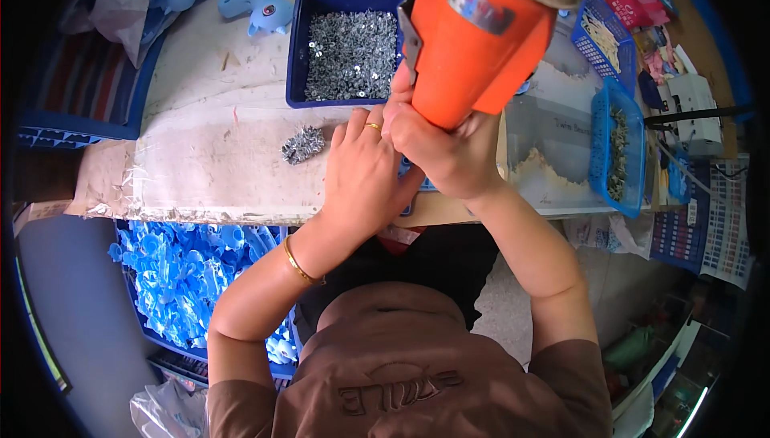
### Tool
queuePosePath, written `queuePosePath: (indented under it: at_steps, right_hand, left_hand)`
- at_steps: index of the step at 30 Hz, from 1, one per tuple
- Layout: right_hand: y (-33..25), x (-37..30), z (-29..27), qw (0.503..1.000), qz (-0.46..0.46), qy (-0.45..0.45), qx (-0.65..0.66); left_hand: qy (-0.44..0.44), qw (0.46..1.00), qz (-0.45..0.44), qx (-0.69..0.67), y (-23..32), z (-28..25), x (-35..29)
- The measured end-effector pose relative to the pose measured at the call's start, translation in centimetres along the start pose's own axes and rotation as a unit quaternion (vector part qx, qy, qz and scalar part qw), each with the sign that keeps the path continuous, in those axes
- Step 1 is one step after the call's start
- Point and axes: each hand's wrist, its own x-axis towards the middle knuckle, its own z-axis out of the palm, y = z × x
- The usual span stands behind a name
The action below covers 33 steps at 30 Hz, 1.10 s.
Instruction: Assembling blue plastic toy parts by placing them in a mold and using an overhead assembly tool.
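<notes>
My right hand (453, 149) is wrapped round the lower end of an orange power screwdriver (473, 45), whose tan upper end runs out of the top of the view. Its tip is hidden behind my fingers. Close against it, my left hand (365, 165) lies over a blue plastic part (405, 167) on the table and grips it. Only slivers of that part show between my hands. To the left of my left hand is a small heap of screws (302, 145). Just beyond stands a dark blue tray (295, 77) full of small metal screws.
Light-blue toy-shaped pieces (269, 14) lie at the far left of the table (192, 157). Below its front edge, a bin holds many blue plastic parts (188, 277). On the right are a light-blue basket (601, 145) of small pieces and a blue mesh basket (589, 45).
</notes>
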Motion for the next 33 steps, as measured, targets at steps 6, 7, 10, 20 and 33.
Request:
queuePosePath:
  at_steps: [6, 7, 10, 20, 33]
  right_hand:
    - [-2.1, 1.8, -1.1, 0.982, 0.164, -0.001, 0.093]
    - [-2.8, 2.2, -1.1, 0.980, 0.173, -0.016, 0.102]
    - [-4.7, 4.3, -1.0, 0.992, 0.078, -0.084, 0.042]
    - [-11.7, 15.8, -8.3, 0.974, -0.163, 0.010, -0.159]
    - [-11.7, 10.2, -6.8, 0.988, 0.097, 0.038, 0.116]
  left_hand:
    - [0.003, 1.000, -0.001, -0.001, 0.4, -0.4, -0.1]
    - [-0.002, 1.000, -0.006, -0.021, 0.5, -0.7, -0.1]
    - [0.025, 0.999, -0.006, -0.039, 0.7, -2.0, -0.6]
    - [-0.001, 0.993, 0.054, -0.103, 2.1, -3.6, -1.9]
    - [-0.057, 0.984, 0.170, -0.026, 2.7, -0.6, -1.2]
